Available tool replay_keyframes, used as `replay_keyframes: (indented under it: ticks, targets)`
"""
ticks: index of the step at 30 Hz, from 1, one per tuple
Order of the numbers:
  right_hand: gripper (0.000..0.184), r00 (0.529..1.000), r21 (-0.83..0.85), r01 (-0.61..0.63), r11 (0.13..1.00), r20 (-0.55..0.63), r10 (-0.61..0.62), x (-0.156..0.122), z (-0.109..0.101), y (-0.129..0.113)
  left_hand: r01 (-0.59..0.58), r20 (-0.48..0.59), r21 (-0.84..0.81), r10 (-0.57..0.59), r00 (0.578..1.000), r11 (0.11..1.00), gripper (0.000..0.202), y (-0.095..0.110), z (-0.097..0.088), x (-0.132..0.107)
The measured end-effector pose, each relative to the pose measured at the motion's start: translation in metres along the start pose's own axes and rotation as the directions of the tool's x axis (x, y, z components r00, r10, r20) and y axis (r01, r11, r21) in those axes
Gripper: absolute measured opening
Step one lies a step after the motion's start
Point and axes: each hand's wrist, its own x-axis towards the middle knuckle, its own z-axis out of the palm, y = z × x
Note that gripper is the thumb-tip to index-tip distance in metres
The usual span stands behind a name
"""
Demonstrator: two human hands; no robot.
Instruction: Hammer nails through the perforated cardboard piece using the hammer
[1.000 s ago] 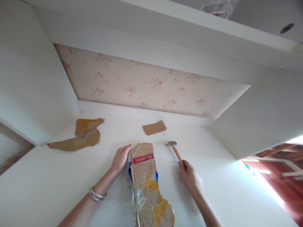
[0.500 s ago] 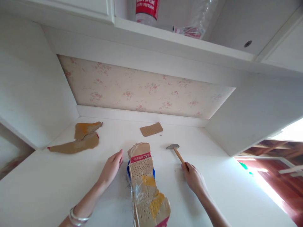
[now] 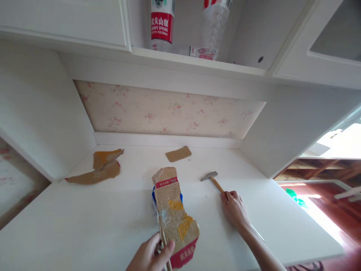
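My left hand point(image 3: 155, 253) is closed on the lower left edge of a torn cardboard piece point(image 3: 169, 192), its thumb lying on top. The cardboard is punched with many small holes and carries a red printed band, orange patches and clear tape. Something blue point(image 3: 153, 196) shows from under its upper part, mostly hidden. In my right hand point(image 3: 235, 210) is the wooden handle of a hammer point(image 3: 216, 182). The hammer's grey metal head rests on or just above the white countertop, right of the cardboard; I cannot tell which.
Torn cardboard scraps point(image 3: 105, 167) lie at the back left of the countertop point(image 3: 113, 218). A small cardboard piece point(image 3: 178, 154) is near the back edge. Overhead, an open cabinet shelf point(image 3: 197, 58) holds a red-labelled bottle point(image 3: 162, 28) and a clear bottle point(image 3: 214, 28).
My left hand has moved down and right from beside the cardboard and taken hold of its lower edge. My right hand, with the hammer, has shifted slightly right. The view has tilted up.
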Motion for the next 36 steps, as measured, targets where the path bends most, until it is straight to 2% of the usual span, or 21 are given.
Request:
replay_keyframes:
  ticks: [4,8,10,12,13,15,18,19,21,22,23,25,27,29,30,32,34,36]
  targets:
    - [0.032,0.996,-0.021,-0.016,1.0,-0.083,0.014,-0.016,-0.004,-0.009,0.035,0.005,-0.15,-0.035,0.999,0.988,0.046,0.0,0.01,0.004]
    - [0.037,0.981,0.019,0.018,1.0,-0.194,-0.014,-0.042,-0.012,-0.028,-0.018,-0.021,-0.265,0.013,1.0,0.964,0.047,0.008,0.008,0.007]
    - [0.038,0.963,0.148,0.089,0.985,-0.267,-0.047,-0.053,-0.016,-0.039,-0.031,-0.033,-0.264,0.023,0.999,0.964,0.048,0.017,0.004,0.006]
    - [0.037,0.957,0.384,0.135,0.913,-0.291,-0.019,-0.06,-0.02,-0.051,-0.054,-0.052,-0.245,0.042,0.998,0.968,0.046,0.025,-0.003,0.003]
    - [0.037,0.963,0.535,0.132,0.834,-0.268,0.019,-0.062,-0.022,-0.057,-0.073,-0.061,-0.238,0.06,0.996,0.968,0.045,0.029,-0.007,0.001]
    - [0.037,0.982,0.782,0.081,0.618,-0.168,0.085,-0.062,-0.025,-0.068,-0.106,-0.056,-0.234,0.096,0.994,0.966,0.042,0.035,-0.016,-0.002]
    - [0.042,0.997,0.931,-0.026,0.365,0.0,0.071,-0.057,-0.032,-0.085,-0.151,-0.007,-0.274,0.155,0.988,0.95,0.036,0.038,-0.033,-0.001]
    - [0.043,0.996,0.967,-0.083,0.241,0.076,0.041,-0.054,-0.036,-0.091,-0.153,0.015,-0.297,0.165,0.986,0.942,0.034,0.038,-0.039,0.002]
    - [0.043,0.966,0.957,-0.255,-0.139,0.245,-0.087,-0.049,-0.046,-0.102,-0.13,0.059,-0.369,0.163,0.985,0.92,0.033,0.038,-0.053,0.01]
    - [0.042,0.942,0.897,-0.331,-0.294,0.294,-0.165,-0.046,-0.051,-0.107,-0.116,0.051,-0.41,0.15,0.987,0.905,0.033,0.038,-0.06,0.016]
    - [0.041,0.921,0.834,-0.383,-0.397,0.314,-0.229,-0.042,-0.056,-0.112,-0.116,0.017,-0.444,0.138,0.99,0.889,0.033,0.039,-0.068,0.023]
    - [0.041,0.906,0.777,-0.416,-0.472,0.308,-0.292,-0.036,-0.063,-0.12,-0.128,-0.047,-0.478,0.12,0.992,0.869,0.032,0.042,-0.085,0.037]
    - [0.04,0.914,0.785,-0.398,-0.475,0.295,-0.279,-0.03,-0.063,-0.126,-0.119,-0.056,-0.508,0.106,0.993,0.853,0.03,0.047,-0.105,0.052]
    - [0.037,0.928,0.833,-0.367,-0.414,0.299,-0.221,-0.026,-0.057,-0.132,-0.135,-0.085,-0.571,0.105,0.991,0.81,0.024,0.052,-0.125,0.068]
    - [0.035,0.931,0.864,-0.36,-0.351,0.308,-0.196,-0.025,-0.052,-0.135,-0.155,-0.112,-0.607,0.109,0.988,0.78,0.022,0.053,-0.135,0.076]
    - [0.034,0.927,0.918,-0.357,-0.172,0.325,-0.188,-0.024,-0.044,-0.141,-0.196,-0.184,-0.648,0.098,0.978,0.736,0.019,0.054,-0.15,0.09]
    - [0.036,0.914,0.943,-0.333,0.021,0.328,-0.238,-0.026,-0.038,-0.148,-0.22,-0.242,-0.66,0.074,0.968,0.718,0.017,0.052,-0.16,0.103]
    - [0.037,0.9,0.95,-0.261,0.172,0.304,-0.313,-0.028,-0.037,-0.154,-0.259,-0.281,-0.661,0.088,0.956,0.704,0.017,0.049,-0.165,0.114]
